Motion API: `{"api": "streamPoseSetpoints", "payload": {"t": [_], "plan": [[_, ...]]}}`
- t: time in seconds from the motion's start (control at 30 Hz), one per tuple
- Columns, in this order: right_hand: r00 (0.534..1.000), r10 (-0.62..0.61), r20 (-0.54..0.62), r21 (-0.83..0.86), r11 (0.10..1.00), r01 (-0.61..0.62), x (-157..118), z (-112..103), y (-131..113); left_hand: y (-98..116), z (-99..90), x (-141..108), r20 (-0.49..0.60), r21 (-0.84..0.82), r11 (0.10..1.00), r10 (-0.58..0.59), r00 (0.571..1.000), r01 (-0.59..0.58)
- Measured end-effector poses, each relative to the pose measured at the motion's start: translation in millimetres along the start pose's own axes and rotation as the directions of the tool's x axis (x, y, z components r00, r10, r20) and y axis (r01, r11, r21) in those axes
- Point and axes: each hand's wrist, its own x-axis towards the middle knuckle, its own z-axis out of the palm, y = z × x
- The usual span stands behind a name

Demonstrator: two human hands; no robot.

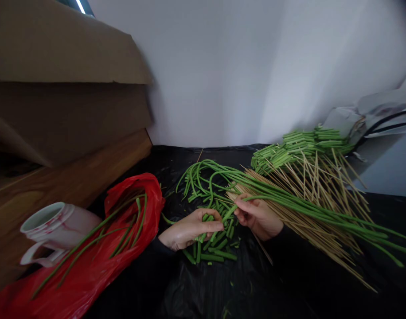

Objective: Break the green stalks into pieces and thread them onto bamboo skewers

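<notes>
My left hand is closed around several short cut garlic scape pieces. My right hand pinches a long green garlic scape between thumb and fingers; its near end reaches the fingertips of my left hand. Beneath both hands lies a loose pile of cut pieces. A bundle of long uncut scapes runs from the middle past my right hand to the right. Under that bundle, thin bamboo skewers are spread out.
Cut pieces on skewers are stacked at the back right. A red plastic bag with loose stems lies at left, beside a white mug. A cardboard box stands behind. Black plastic sheeting covers the work surface.
</notes>
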Motion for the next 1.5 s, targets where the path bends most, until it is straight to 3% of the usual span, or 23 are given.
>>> {"api": "streamPoseSetpoints", "payload": {"t": [0.23,0.53,0.73,0.83,0.97,1.23,1.43,1.5], "plan": [[1.000,0.017,0.020,-0.014,1.000,-0.017,-0.6,0.4,1.9,-1.9,1.2,0.3,0.023,-0.030,0.999,0.012,1.000,-0.011],[0.999,-0.044,-0.009,0.007,0.999,0.044,-0.1,0.0,-0.3,-0.7,6.1,7.5,-0.205,-0.246,0.948,0.154,0.967,-0.203],[0.995,-0.095,0.006,-0.049,0.994,0.095,-2.9,4.8,4.2,0.8,11.4,9.4,-0.305,-0.251,0.915,0.234,0.923,-0.315],[0.992,-0.107,0.070,-0.142,0.983,0.116,-4.6,7.4,9.5,0.8,9.6,11.0,-0.341,-0.280,0.887,0.265,0.902,-0.367],[0.986,-0.100,0.136,-0.197,0.972,0.126,-6.5,10.1,14.0,2.7,6.3,11.0,-0.351,-0.325,0.870,0.253,0.901,-0.371],[0.997,-0.059,0.058,-0.126,0.990,0.066,-6.2,9.5,7.4,6.1,6.9,9.6,-0.316,-0.397,0.855,0.214,0.924,-0.334],[0.998,-0.040,-0.050,-0.045,0.998,0.037,0.8,1.6,3.5,8.0,-7.3,9.0,-0.287,-0.597,0.734,0.182,0.941,-0.324],[0.999,-0.027,-0.034,-0.078,0.997,0.025,0.8,2.8,4.0,7.6,-6.9,8.7,-0.257,-0.580,0.756,0.183,0.949,-0.303]]}}
